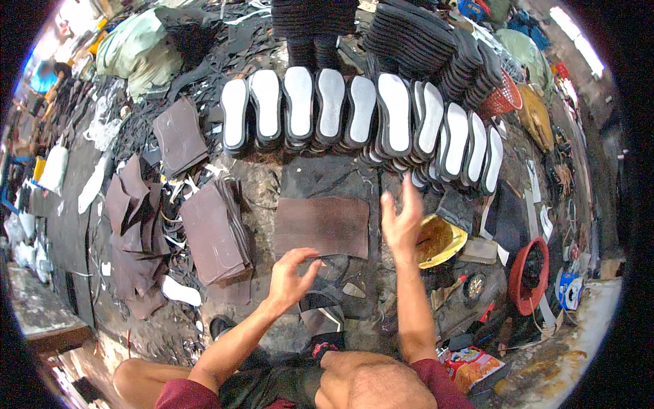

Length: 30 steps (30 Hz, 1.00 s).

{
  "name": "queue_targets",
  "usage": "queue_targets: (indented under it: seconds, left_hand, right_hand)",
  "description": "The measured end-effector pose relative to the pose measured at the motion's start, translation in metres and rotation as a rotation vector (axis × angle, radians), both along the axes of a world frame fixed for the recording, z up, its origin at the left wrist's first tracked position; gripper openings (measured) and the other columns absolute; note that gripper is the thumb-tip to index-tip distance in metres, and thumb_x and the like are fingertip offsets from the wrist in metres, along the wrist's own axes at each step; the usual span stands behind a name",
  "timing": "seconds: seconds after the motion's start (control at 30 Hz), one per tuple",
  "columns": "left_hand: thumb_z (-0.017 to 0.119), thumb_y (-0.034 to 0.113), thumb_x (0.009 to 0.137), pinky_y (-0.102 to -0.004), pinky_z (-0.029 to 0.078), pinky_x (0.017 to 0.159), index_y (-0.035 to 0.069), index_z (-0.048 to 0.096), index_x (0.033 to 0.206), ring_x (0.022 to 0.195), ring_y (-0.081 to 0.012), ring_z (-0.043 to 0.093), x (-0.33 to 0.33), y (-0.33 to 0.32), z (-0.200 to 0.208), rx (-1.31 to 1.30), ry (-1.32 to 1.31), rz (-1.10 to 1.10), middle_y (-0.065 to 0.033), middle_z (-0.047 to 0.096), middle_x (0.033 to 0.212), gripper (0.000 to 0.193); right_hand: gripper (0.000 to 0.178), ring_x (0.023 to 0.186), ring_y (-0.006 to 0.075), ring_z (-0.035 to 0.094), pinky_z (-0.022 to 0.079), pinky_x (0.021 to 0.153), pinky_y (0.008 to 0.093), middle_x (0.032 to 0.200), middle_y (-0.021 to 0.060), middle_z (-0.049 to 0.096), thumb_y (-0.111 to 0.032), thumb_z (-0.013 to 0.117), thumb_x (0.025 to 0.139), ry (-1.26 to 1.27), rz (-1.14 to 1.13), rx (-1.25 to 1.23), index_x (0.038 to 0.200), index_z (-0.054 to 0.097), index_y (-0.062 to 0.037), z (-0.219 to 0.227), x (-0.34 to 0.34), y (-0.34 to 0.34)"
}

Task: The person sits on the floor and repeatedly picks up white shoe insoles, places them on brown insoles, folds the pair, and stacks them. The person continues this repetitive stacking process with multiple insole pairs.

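A brown rectangular sheet (321, 226) lies flat on a dark board in front of me. My left hand (293, 276) is at its near edge, fingers curved and thumb a little apart, with nothing seen in it. To the right of the sheet, my right hand (403, 221) reaches forward, slightly blurred, its thumb apart from the fingers. Its fingertips are just short of the stacked shoe soles (393, 112), which are black with white tops and stand in a curved row. Whether they touch the stack, I cannot tell.
Piles of brown sheets (214, 232) lie to the left. A yellow bowl-shaped container (439, 242) sits right beside my right forearm. Farther right is a red basin (529, 276). Behind the row rise tall black stacks (409, 34), and dark scraps (225, 51) cover the floor.
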<state>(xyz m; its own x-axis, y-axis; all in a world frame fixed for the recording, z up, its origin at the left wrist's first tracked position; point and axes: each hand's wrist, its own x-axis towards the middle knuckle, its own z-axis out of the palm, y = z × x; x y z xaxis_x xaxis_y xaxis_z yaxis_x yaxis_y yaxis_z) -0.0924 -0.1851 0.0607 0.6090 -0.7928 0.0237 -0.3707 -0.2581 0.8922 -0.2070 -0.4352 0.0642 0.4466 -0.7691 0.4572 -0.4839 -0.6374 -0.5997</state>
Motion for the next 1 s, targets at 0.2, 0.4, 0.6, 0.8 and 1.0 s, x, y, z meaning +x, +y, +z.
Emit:
queue_targets:
  seconds: [0.2, 0.4, 0.6, 0.8, 1.0]
  left_hand:
    - [0.074, 0.018, 0.088, -0.0355, 0.056, 0.085, 0.005, 0.068, 0.117, 0.099, -0.0254, 0.069, 0.004, -0.076, 0.003, -0.079, 0.187, -0.010, -0.0140, 0.070, 0.111, 0.031]
    - [0.075, 0.018, 0.089, -0.0340, 0.055, 0.089, 0.002, 0.066, 0.122, 0.103, -0.0196, 0.068, 0.008, -0.122, 0.015, -0.134, 0.386, 0.007, -0.0126, 0.069, 0.117, 0.038]
    - [0.069, 0.032, 0.094, -0.0369, 0.051, 0.096, 0.004, 0.034, 0.151, 0.118, -0.0267, 0.060, 0.047, -0.165, 0.043, -0.585, 0.961, 0.231, -0.0164, 0.051, 0.143, 0.073]
    - [0.074, 0.010, 0.089, -0.0166, 0.045, 0.049, 0.013, 0.066, 0.111, 0.067, -0.0025, 0.062, 0.073, -0.127, 0.092, -0.651, 0.894, 0.420, 0.0052, 0.070, 0.093, 0.024]
    - [0.070, -0.002, 0.084, -0.0144, 0.044, 0.052, 0.011, 0.055, 0.136, 0.081, -0.0036, 0.062, 0.055, -0.069, 0.107, -0.675, 0.850, 0.517, -0.0012, 0.068, 0.105, 0.056]
  right_hand:
    - [0.102, 0.110, 0.0368, 0.058, 0.046, 0.090, 0.0530, 0.120, 0.0185, 0.065, -0.048, 0.084, 0.068, 0.594, -0.214, -0.177, 0.148, 0.037, -0.0074, 0.074, 0.080, -0.112]
    - [0.090, 0.119, 0.0397, 0.057, 0.046, 0.100, 0.0500, 0.128, 0.0244, 0.059, -0.035, 0.079, 0.073, 0.256, -0.270, 0.142, 0.148, 0.037, -0.0083, 0.075, 0.079, -0.140]
    - [0.094, 0.122, 0.0390, 0.056, 0.045, 0.104, 0.0467, 0.142, 0.0230, 0.050, -0.015, 0.082, 0.070, -0.173, 0.240, 0.085, 0.150, 0.033, -0.0034, 0.070, 0.053, -0.046]
    - [0.101, 0.119, 0.0266, 0.058, 0.049, 0.101, 0.0404, 0.140, 0.0155, 0.052, -0.003, 0.089, 0.064, -0.221, 0.422, 0.314, 0.150, 0.036, -0.0026, 0.047, -0.008, 0.014]
    - [0.069, 0.099, 0.0162, 0.063, 0.055, 0.089, 0.0318, 0.116, 0.0087, 0.063, 0.011, 0.074, 0.076, -0.976, 0.222, 0.978, 0.140, 0.049, 0.0006, 0.071, -0.022, 0.028]
